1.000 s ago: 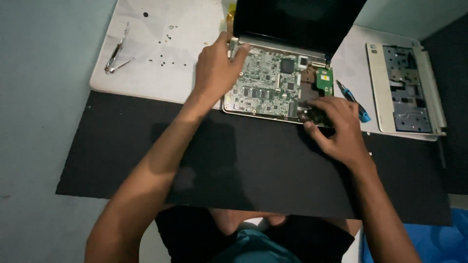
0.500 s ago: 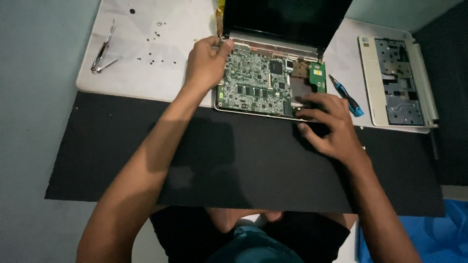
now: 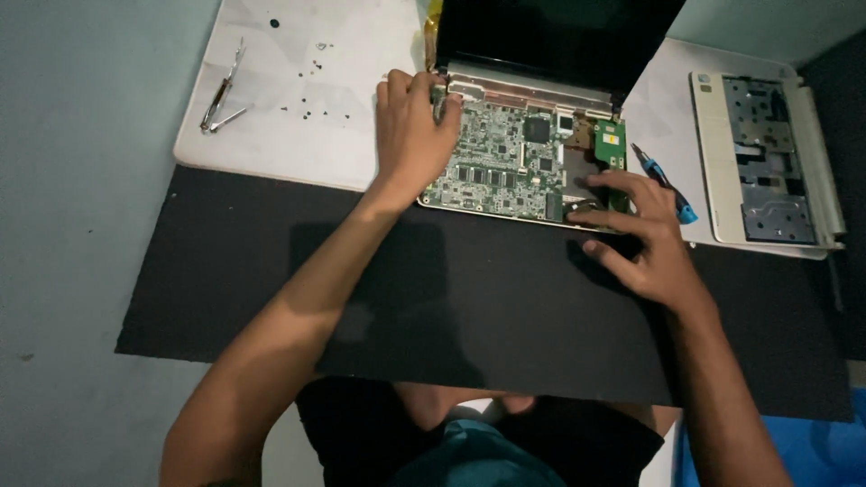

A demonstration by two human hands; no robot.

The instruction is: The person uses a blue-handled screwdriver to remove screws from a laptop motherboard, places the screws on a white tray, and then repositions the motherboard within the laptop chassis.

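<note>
An opened small laptop lies ahead of me, its dark screen (image 3: 559, 36) tilted up and its green circuit board (image 3: 505, 158) bare. My left hand (image 3: 410, 135) rests on the board's far left corner by the hinge, fingers curled onto the edge. Fingers spread, my right hand (image 3: 636, 230) presses with its fingertips on the board's near right corner beside a small green card (image 3: 610, 142). Neither hand lifts anything.
A black mat (image 3: 469, 298) covers the near part of the floor. A white sheet (image 3: 307, 99) bears several loose screws and metal tweezers (image 3: 221, 95). A blue-handled screwdriver (image 3: 667, 185) and the removed white keyboard frame (image 3: 767, 162) lie at the right.
The view has shifted. My left hand slid toward the far left corner near the hinge. My right hand stays at the board's near right corner, fingers now spread wider.
</note>
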